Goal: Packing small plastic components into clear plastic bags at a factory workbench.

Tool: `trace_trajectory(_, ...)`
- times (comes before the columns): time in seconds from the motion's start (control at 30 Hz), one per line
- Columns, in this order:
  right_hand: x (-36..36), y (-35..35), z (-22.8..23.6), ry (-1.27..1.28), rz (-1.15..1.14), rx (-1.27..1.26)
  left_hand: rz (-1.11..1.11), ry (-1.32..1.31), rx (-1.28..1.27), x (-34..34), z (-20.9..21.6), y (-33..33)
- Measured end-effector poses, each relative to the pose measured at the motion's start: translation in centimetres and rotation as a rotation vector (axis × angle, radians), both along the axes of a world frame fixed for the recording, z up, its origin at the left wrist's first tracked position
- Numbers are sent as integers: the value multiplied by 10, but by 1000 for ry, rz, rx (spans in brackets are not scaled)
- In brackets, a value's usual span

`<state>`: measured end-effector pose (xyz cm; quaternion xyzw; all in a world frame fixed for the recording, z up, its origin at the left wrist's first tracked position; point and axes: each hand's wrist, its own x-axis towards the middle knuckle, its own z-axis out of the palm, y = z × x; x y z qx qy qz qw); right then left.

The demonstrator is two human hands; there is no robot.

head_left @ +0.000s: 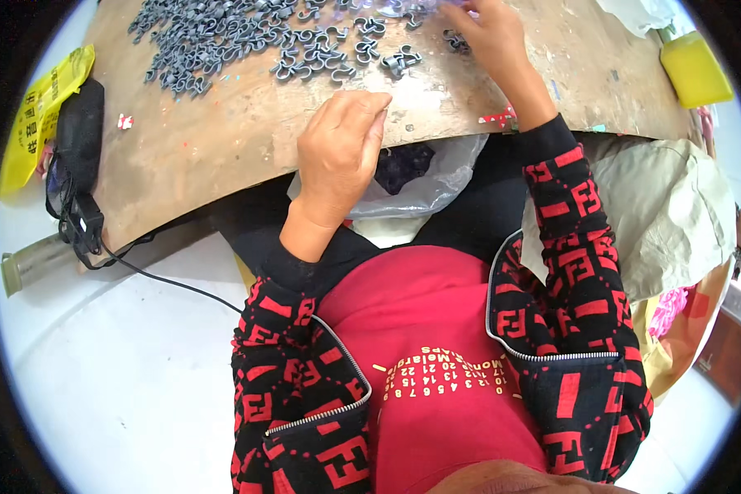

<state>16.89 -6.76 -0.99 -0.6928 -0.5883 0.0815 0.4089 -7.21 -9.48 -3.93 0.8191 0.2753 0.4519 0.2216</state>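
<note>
Dozens of grey clips [214, 41] lie heaped over the upper left of the frame, thinning into loose bunches toward the top centre of the worktop [214, 152]. From where I stand, the left hand [337, 152] is near the middle, above the table's near edge, its fingers folded in against the thumb; I can't tell whether they hide a clip. Its fingertips point right, and a small bunch of clips [400, 62] lies just above them in view, apart from the fingers. The right hand [496, 41] reaches to the top edge, right of centre, fingers bent beside some clear plastic [391, 6]; whether they grip anything, I can't tell. Another clump of clips [455, 39] sits just below those fingers. A translucent bag [461, 169] hangs open below the table's edge.
</note>
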Motion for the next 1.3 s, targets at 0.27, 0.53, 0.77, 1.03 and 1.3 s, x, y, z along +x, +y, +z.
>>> trace_trajectory(0.27,12,-17,-23,169,-4,169,14,-94,-174,-2,4,-2)
trace_trajectory(0.53,-7,-38,5,500,113,341,-57,-318,-573,-10,10,-9)
trace_trajectory(0.77,-81,-115,12,410,529,5,-655,-592,-1614,-26,20,-26)
trace_trajectory(1.03,-49,-101,21,153,366,44,-783,-739,-1729,-32,8,-33)
trace_trajectory(1.3,27,-63,-15,227,-10,4,-755,-774,-1767,-34,4,-35)
